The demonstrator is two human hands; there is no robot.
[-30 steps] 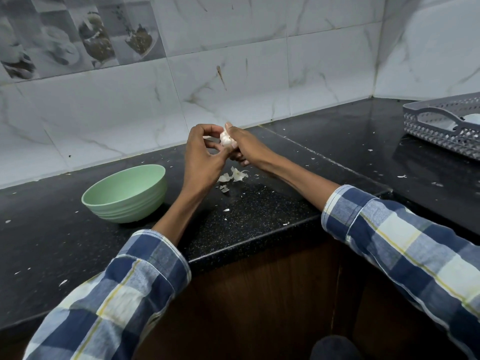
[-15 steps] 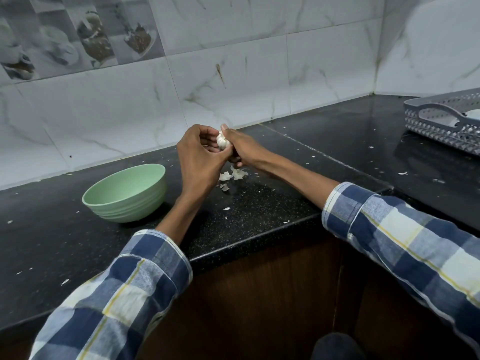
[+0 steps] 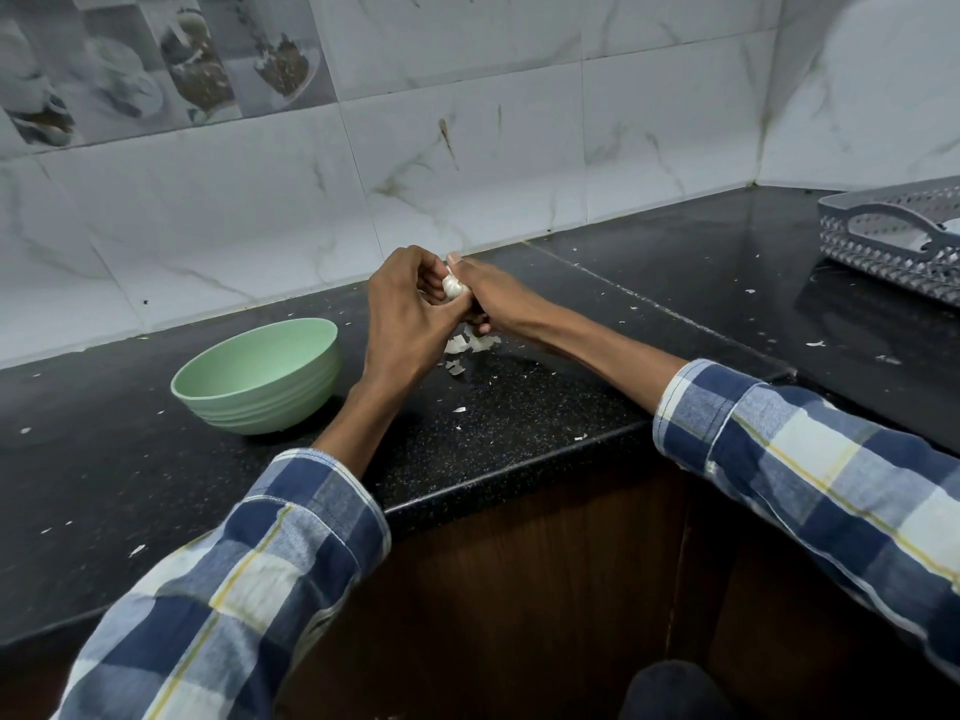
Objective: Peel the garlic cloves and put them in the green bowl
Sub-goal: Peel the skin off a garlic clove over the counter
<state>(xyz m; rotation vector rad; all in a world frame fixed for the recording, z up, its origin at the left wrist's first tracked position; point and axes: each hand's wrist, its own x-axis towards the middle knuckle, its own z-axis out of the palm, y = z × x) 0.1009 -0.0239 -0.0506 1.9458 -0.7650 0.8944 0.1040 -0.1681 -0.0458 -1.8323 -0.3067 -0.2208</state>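
A small white garlic piece (image 3: 453,287) is held above the black counter (image 3: 519,407) between both hands. My left hand (image 3: 405,319) curls its fingers round it from the left. My right hand (image 3: 488,298) pinches it from the right, thumb up beside it. Most of the garlic is hidden by the fingers. The green bowl (image 3: 260,376) stands on the counter to the left of my left wrist; no garlic shows inside it from this angle. A small heap of white garlic skins (image 3: 472,345) lies on the counter just below the hands.
A grey perforated plastic basket (image 3: 898,236) sits at the far right of the counter. Small skin flakes are scattered over the counter. A marble-tiled wall rises right behind the hands. The counter's front edge runs under both forearms, above wooden cabinet fronts.
Both hands have drifted slightly left and kept their hold on the garlic, with the fingers working closer round it. The bowl and skins have not moved.
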